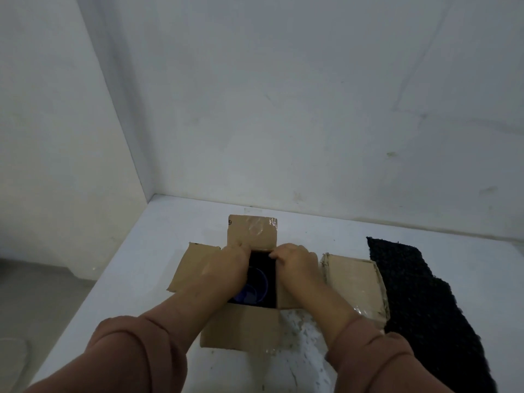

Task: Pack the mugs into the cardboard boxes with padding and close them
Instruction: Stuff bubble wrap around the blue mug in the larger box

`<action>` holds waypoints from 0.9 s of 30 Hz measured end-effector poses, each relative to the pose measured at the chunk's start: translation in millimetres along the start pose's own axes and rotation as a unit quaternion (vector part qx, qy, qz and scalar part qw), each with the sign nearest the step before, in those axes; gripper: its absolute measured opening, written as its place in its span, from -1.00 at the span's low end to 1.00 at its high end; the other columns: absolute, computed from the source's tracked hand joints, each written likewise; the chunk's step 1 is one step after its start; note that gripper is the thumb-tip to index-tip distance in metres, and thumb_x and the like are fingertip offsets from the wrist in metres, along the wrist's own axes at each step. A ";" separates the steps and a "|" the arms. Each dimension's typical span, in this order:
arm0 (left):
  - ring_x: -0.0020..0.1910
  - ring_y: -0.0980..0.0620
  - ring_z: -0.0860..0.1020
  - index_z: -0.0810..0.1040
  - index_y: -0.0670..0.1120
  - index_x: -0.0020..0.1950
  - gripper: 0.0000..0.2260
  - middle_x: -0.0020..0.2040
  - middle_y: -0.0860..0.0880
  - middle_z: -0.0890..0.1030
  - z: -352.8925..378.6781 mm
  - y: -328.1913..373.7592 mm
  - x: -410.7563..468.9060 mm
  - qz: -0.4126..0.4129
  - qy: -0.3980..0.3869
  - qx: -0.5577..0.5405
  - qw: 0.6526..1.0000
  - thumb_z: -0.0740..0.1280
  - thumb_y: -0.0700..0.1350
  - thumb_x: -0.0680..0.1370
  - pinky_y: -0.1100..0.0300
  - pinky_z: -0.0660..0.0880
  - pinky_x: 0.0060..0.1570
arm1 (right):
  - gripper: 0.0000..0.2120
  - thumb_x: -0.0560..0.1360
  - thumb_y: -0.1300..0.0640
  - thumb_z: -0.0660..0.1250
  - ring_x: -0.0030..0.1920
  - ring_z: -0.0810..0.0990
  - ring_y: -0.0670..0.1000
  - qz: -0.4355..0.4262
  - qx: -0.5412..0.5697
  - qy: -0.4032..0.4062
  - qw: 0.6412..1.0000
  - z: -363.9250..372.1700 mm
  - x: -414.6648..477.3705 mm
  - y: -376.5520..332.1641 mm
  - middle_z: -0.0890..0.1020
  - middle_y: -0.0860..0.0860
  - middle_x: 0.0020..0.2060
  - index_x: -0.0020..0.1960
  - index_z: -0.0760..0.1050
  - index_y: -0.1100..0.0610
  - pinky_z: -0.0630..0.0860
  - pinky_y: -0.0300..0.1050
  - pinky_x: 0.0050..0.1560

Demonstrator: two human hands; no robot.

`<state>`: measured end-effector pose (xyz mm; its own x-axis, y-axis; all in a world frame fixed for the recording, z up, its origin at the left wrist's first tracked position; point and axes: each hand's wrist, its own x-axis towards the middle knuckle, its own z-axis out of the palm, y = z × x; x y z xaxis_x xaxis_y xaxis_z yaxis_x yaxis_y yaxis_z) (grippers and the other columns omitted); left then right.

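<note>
An open cardboard box (241,327) stands on the white table with its four flaps spread out. Inside it sits a blue mug (253,290), with dark padding (262,260) around and behind it. My left hand (226,268) reaches into the box on the left side, fingers curled over the dark padding at the far edge. My right hand (296,260) is at the right side, fingertips pinching the same padding near the far flap (252,232). Part of the mug is hidden by my left wrist.
A second cardboard box (354,285), shut, lies just right of the open one. A black woven padding sheet (425,302) is spread further right. White walls close the table at the back and left; the table's left edge drops to a grey floor.
</note>
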<state>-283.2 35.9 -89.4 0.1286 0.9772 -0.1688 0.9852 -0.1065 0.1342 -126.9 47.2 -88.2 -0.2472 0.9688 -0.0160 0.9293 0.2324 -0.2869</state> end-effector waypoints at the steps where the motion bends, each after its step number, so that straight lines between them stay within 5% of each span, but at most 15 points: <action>1: 0.05 -0.08 0.57 0.41 -0.11 0.24 -0.72 0.20 -0.10 0.47 -3.2 7.0 -0.1 -0.009 0.011 -0.036 0.999 0.27 -0.21 0.54 0.11 0.50 -0.03 | -0.64 0.52 0.27 0.15 0.24 0.45 0.05 0.016 0.046 0.017 0.999 -7.5 -1.3 5.3 0.54 -0.03 0.25 0.21 0.55 0.01 0.31 -0.12 0.23; 5: 0.08 -0.10 0.54 0.52 -0.13 0.16 -0.80 0.12 -0.12 0.55 -17.6 53.0 0.3 0.035 0.079 -0.181 0.980 0.19 -0.21 0.57 0.09 0.50 0.06 | -0.73 0.53 0.29 0.19 0.16 0.53 0.00 0.104 0.238 0.088 0.962 -40.6 -20.1 34.1 0.61 0.02 0.12 0.10 0.61 0.13 0.34 -0.31 0.15; 9: 0.11 -0.04 0.53 0.52 -0.10 0.21 -0.75 0.18 -0.08 0.53 -24.5 121.8 -7.9 0.103 0.082 -0.254 0.958 0.16 -0.22 0.58 0.17 0.45 0.10 | -0.80 0.49 0.28 0.26 0.03 0.58 0.00 0.190 0.344 0.145 0.908 -66.5 -48.4 88.2 0.66 0.02 -0.02 -0.04 0.64 0.10 0.48 -0.19 0.05; 12: 0.15 -0.03 0.50 0.53 -0.10 0.20 -0.74 0.20 -0.08 0.53 -16.2 178.8 -17.1 0.133 0.049 -0.297 0.944 0.17 -0.23 0.57 0.25 0.37 0.10 | -0.82 0.48 0.25 0.28 0.00 0.59 0.03 0.264 0.350 0.140 0.888 -74.8 -76.5 145.2 0.65 0.02 -0.05 -0.10 0.61 0.03 0.51 -0.13 0.01; 16: 0.17 -0.08 0.50 0.54 -0.13 0.20 -0.73 0.23 -0.14 0.53 15.1 249.1 -28.1 0.159 -0.032 -0.310 0.937 0.14 -0.24 0.57 0.20 0.37 0.12 | -0.77 0.46 0.28 0.26 0.04 0.59 0.10 0.337 0.226 0.000 0.914 -62.2 -117.4 215.3 0.64 0.13 0.07 0.07 0.60 0.16 0.51 -0.09 0.05; 20: 0.23 -0.06 0.51 0.50 -0.13 0.29 -0.70 0.28 -0.11 0.53 57.3 299.1 -28.2 0.084 -0.154 -0.333 0.927 0.15 -0.21 0.59 0.21 0.42 0.15 | -0.59 0.47 0.30 0.25 0.31 0.44 0.06 0.318 0.148 -0.091 0.932 -33.6 -150.4 255.8 0.44 0.11 0.35 0.31 0.45 0.14 0.30 -0.24 0.29; 23: 0.19 -0.14 0.53 0.38 -0.18 0.37 -0.62 0.25 -0.17 0.52 82.2 318.7 -15.5 -0.048 -0.235 -0.395 0.887 0.19 -0.22 0.54 0.11 0.52 0.13 | -0.50 0.51 0.30 0.21 0.45 0.22 0.09 0.249 0.113 -0.135 0.952 -17.4 -160.2 270.0 0.17 0.11 0.49 0.44 0.30 0.10 0.11 -0.25 0.42; 27: -0.21 -0.05 0.48 0.42 -0.23 0.24 -0.76 -0.09 -0.11 0.51 90.6 335.0 4.9 -0.221 -0.213 -0.537 0.786 0.16 -0.28 0.58 0.20 0.41 -0.33 | -0.48 0.54 0.28 0.16 0.47 0.11 0.16 0.195 0.075 -0.176 0.962 -6.1 -164.8 278.2 0.05 0.10 0.52 0.48 0.21 0.08 0.05 -0.18 0.46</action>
<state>57.8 -11.7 -133.8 0.0513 0.7006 -0.7117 0.3104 0.6661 0.6782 174.0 -47.3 -159.5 0.0095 0.8842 -0.4670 0.9266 -0.1834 -0.3283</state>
